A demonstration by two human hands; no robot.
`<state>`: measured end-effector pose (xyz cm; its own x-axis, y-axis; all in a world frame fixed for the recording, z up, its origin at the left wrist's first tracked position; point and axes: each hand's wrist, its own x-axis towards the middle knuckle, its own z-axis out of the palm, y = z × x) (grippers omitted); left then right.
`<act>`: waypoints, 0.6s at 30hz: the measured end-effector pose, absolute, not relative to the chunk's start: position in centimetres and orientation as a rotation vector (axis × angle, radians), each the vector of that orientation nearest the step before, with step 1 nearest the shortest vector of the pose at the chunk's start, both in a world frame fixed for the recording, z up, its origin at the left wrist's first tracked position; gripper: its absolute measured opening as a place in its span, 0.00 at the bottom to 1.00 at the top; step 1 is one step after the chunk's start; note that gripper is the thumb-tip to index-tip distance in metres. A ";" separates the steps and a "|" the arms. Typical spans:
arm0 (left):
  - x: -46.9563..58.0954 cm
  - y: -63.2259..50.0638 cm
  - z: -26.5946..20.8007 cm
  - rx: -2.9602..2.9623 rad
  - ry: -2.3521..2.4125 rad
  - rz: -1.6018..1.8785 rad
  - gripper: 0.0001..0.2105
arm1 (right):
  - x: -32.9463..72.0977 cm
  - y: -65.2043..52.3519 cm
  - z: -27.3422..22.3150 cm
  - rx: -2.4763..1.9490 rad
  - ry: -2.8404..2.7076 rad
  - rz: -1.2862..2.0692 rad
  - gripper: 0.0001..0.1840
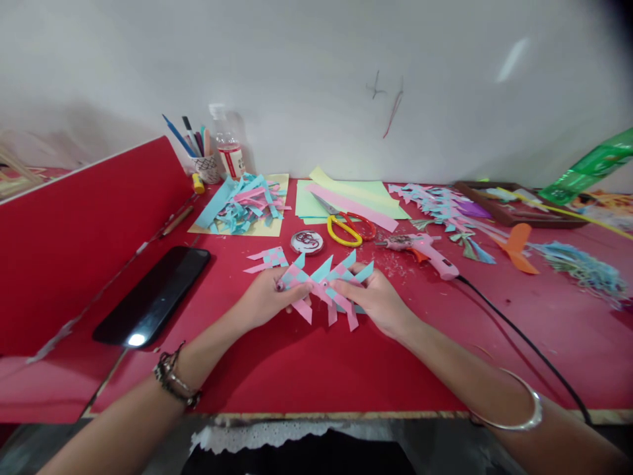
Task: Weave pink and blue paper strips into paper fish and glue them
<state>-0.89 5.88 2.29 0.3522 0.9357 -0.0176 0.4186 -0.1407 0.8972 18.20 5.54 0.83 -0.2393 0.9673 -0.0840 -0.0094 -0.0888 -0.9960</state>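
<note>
Between my hands, over the red table near its front, is a woven paper strip piece in pink and light blue, with pointed ends sticking out above and below. My left hand pinches its left part, thumb on top. My right hand pinches the right part the same way, fingers mostly hidden behind the paper. Just beyond my left hand lies a smaller checkered paper piece with pink tails. Farther back are a round white lid with dark red thread in it and scissors with yellow and red handles.
A pink glue gun with a black cord lies at right. A phone with its light on lies left, by a red board. Paper strips, coloured sheets, a bottle, a pen cup and a brown tray stand behind.
</note>
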 end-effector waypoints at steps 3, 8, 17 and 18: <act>-0.9 5.9 2.3 1.717 1.211 0.722 0.14 | 18.3 5.6 0.9 -1.141 -1.351 1.473 0.13; -1.1 6.0 2.2 1.698 1.204 0.743 0.14 | 18.4 5.7 0.9 -1.215 -1.419 1.454 0.11; -1.3 6.1 1.9 1.728 1.164 0.742 0.15 | 18.3 5.7 0.8 -1.172 -1.387 1.510 0.10; -1.2 6.2 1.9 1.730 1.161 0.740 0.14 | 18.3 5.7 0.9 -1.160 -1.385 1.513 0.10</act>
